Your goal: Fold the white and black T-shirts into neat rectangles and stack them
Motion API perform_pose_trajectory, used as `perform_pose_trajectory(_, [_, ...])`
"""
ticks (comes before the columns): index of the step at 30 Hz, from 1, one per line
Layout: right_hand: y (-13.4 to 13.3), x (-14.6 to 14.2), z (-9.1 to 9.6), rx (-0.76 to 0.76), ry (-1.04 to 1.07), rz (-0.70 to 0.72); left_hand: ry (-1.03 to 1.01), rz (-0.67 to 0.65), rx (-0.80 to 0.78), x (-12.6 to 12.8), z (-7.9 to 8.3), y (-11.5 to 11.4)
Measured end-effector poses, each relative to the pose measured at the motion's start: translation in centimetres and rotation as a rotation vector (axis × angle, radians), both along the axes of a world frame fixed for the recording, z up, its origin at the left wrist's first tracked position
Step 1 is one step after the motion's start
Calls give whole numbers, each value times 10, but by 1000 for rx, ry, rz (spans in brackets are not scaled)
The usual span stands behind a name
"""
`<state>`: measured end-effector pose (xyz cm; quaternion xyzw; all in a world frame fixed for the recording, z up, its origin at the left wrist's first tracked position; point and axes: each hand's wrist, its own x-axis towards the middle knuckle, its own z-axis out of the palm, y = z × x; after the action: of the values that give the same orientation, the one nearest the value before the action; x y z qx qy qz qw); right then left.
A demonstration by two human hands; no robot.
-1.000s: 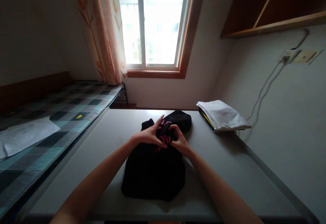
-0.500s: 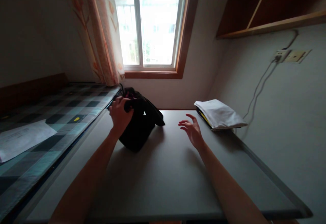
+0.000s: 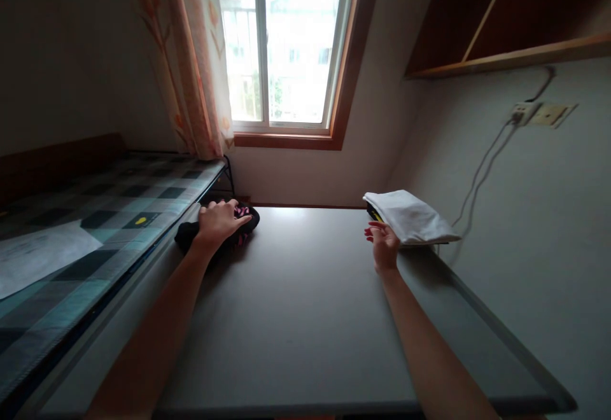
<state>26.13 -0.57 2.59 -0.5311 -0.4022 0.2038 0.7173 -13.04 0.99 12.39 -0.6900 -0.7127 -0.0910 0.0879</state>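
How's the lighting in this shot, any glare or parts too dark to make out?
Head view: the window is washed out nearly white; head view: a pale sheen brightens the far part of the table; head view: the black bundle under the left hand is too dark to show much detail.

Black pink-marked bundle [image 3: 233, 238] left, folded white cloth [image 3: 413, 216] right

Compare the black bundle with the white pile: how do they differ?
Colour: the black bundle has pink markings; the white pile shows black and yellow at its left edge. Shape: the bundle is lumpy, while the pile lies flatter. Hands: the left hand is over the bundle; the right hand is by the pile, contact unclear. Both lie toward the far side of the table.
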Motion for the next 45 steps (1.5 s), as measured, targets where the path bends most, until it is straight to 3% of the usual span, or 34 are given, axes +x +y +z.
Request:
perform_pose_trajectory(5, [0, 0, -5, 8, -174, -29, -10, -70, 184, 0, -15, 7])
perform_pose_trajectory(8, [-4, -3, -4, 26, -430, -82, -18, -138, 109, -7, -35, 17])
perform_pose_trajectory(11, [-8, 0, 0, 5, -744, -262, -55, -191, -23, -12, -56, 28])
perform_pose_trajectory(14, [-9, 17, 1, -118, -909, -496, -97, -208, -56, -14, -65, 32])
perform_pose_trajectory(17, [-8, 40, -6, -219, -940, -653, -105, -147, -64, -18, -63, 31])
perform_pose_trajectory(20, [-6, 60, -16, -284, -906, -729, -104, 7, -40, -27, -59, 30])
perform_pose_trajectory(23, [-4, 70, -24, -283, -860, -727, -97, 91, 0, -33, -58, 29])
perform_pose_trajectory(30, [0, 77, -20, -289, -794, -692, -45, 93, 25, -26, -53, 29])
perform_pose_trajectory(34, [-2, 61, -7, -214, -859, -543, -54, 88, 20, -22, -49, 27])
perform_pose_trajectory(38, [-11, 20, 8, -52, -822, -258, -83, 53, 34, -19, -46, 26])
perform_pose_trajectory(40, [-15, -6, 9, 9, -785, -41, -113, -7, 43, -16, -44, 26])
perform_pose_trajectory(42, [-18, -32, 6, 33, -763, 265, -145, -85, 39, -11, -42, 26])
perform_pose_trajectory(45, [-22, -62, -3, -14, -775, 618, -186, -215, 5, 3, -41, 22])
